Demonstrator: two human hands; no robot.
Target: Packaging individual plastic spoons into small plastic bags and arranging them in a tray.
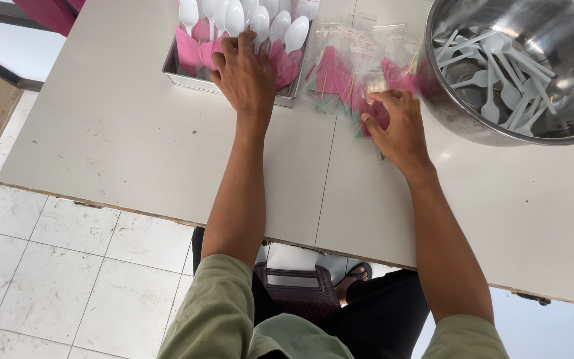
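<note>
1. While the right hand (396, 126) lies on the pile of clear packets (357, 76), its grip pinches 1 pink-filled packet between thumb and fingertips.
2. Just right of that grip stands a steel bowl (446, 110) holding loose white plastic spoons (499, 80).
3. The left hand (244, 76) rests at the near edge of a metal tray (181, 73); its fingers curl over packed white spoons (260, 23) with pink napkins (191, 50), though whether that grip is clenched on 1 cannot be told.
4. Beneath both hands spreads the white table (134, 146), with tiled floor (54, 279) at its near edge.
</note>
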